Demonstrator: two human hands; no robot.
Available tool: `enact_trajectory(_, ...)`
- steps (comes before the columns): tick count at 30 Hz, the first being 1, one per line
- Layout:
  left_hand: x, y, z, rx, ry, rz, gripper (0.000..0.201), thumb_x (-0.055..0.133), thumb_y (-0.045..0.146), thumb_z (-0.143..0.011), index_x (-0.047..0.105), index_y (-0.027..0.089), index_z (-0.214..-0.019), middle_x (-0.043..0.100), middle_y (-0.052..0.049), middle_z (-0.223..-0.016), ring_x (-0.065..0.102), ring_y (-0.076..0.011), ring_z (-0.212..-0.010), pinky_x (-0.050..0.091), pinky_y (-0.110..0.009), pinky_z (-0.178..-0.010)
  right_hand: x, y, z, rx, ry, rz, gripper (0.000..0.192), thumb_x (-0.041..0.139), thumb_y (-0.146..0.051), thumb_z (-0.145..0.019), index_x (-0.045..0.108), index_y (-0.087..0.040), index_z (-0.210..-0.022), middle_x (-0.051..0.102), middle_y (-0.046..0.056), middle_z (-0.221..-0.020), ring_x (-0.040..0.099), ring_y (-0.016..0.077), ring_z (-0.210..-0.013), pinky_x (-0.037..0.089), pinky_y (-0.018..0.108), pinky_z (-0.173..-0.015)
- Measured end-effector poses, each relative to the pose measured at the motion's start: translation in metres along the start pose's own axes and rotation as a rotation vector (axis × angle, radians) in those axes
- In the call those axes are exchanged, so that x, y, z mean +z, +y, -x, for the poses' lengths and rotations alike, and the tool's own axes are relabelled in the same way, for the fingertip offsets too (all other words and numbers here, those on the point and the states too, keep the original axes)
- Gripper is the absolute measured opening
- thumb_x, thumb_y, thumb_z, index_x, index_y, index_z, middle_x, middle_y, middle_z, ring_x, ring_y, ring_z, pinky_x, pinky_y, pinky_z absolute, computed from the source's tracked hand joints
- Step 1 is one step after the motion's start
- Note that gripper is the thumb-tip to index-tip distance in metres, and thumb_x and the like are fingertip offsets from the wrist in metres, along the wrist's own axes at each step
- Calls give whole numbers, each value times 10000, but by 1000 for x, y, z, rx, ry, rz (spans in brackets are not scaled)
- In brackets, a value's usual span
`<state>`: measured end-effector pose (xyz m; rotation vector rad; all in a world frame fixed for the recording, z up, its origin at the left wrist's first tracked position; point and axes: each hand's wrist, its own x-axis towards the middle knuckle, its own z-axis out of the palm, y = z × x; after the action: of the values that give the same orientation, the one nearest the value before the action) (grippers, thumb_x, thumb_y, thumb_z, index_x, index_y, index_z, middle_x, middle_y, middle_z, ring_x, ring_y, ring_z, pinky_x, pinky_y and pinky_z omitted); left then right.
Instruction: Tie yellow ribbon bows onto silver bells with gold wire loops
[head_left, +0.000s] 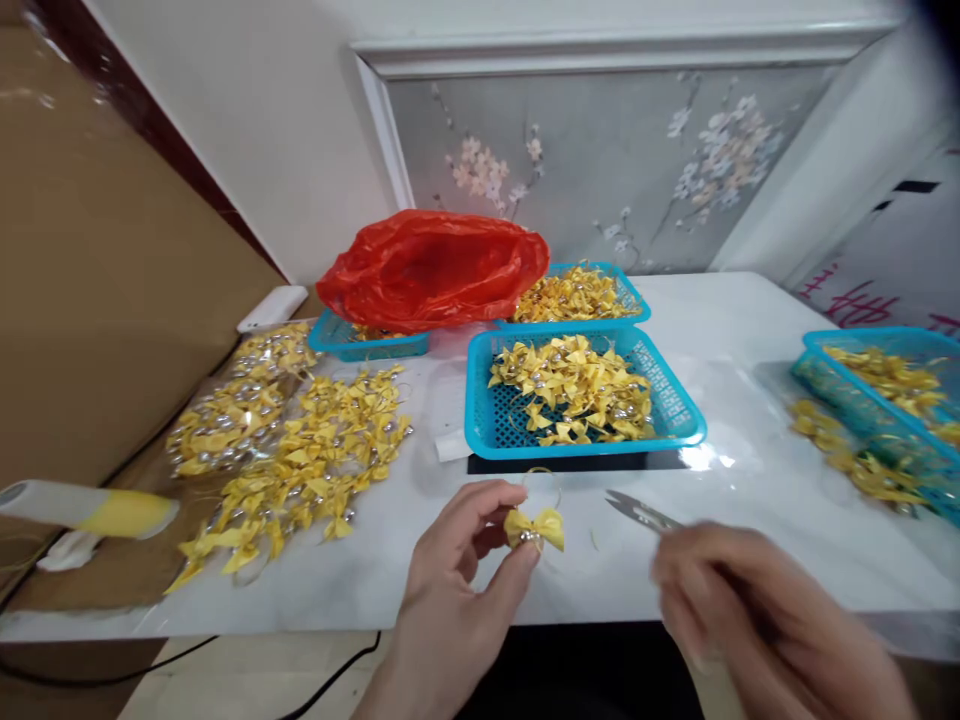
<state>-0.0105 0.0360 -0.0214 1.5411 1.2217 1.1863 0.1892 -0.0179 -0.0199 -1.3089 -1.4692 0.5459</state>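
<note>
Pinched between the thumb and fingers of my left hand [469, 590] is a yellow ribbon bow [546, 527] with small silvery beads at its middle and a thin gold loop rising above it. My right hand [742, 595], slightly blurred, is closed around a pair of thread snips [641, 511]. The blades point left toward the bow, apart from it. A tiny thread scrap [594, 540] lies on the table between the hands. Just beyond them stands a blue basket [474, 400] with a heap of similar yellow bows [577, 385].
Many bows [300, 475] are spread on the left, some in clear plastic. A red plastic bag [442, 270] sits over blue baskets at the back. Another blue basket [832, 375] of bows stands right. A white-and-yellow cylinder [90, 508] is at far left, near the table edge.
</note>
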Motion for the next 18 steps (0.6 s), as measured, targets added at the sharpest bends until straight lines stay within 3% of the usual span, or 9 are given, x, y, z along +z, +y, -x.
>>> enact_trajectory(1, 1, 4, 3, -16, -13, 19, 334, 682, 102, -805, 684, 321, -1057, 664, 5, -1056, 672, -122, -871, 562, -179, -763, 5, 0, -8, 20, -101, -39, 115, 509, -252, -977, 616, -246, -936, 552, -42, -607, 545, 108, -501, 449, 198, -474)
enact_trajectory(3, 1, 9, 8, -42, -31, 49, 375, 680, 110, -819, 663, 362, -1096, 648, 19, -1104, 669, -122, -925, 551, -169, -801, 17, 0, -22, 37, -184, -103, 101, 520, -258, -956, 619, -237, -962, 587, -20, -737, 560, 109, -591, 452, 208, -524)
enact_trajectory(7, 1, 14, 16, -115, -50, 94, 381, 699, 123, -817, 676, 385, -1091, 649, 28, -1101, 660, -120, -934, 544, -165, -821, 35, -3, -31, 117, -328, -262, 163, 541, -277, -945, 604, -209, -811, 573, -19, -743, 528, 110, -646, 419, 219, -569)
enact_trajectory(13, 1, 22, 15, -282, 11, 367, 319, 836, 268, -711, 705, 315, -998, 716, 11, -948, 683, -151, -887, 571, -185, -791, 38, -6, -25, 142, -260, -326, 209, 520, -254, -967, 583, -195, -776, 544, -26, -722, 491, 97, -635, 389, 209, -560)
enact_trajectory(16, 1, 23, 13, -270, 22, 343, 204, 796, 248, -763, 711, 315, -936, 711, 37, -862, 682, -113, -783, 561, -142, -723, 38, -5, -25, 81, -216, -274, 187, 541, -220, -953, 569, -196, -770, 529, -36, -714, 472, 86, -618, 369, 204, -548)
enact_trajectory(18, 0, 23, 11, -216, -42, 247, 206, 764, 179, -789, 722, 330, -923, 711, 55, -850, 675, -94, -769, 546, -115, -715, 38, -4, -25, 73, -206, -263, 182, 552, -216, -946, 564, -197, -765, 517, -42, -699, 462, 83, -606, 361, 204, -536)
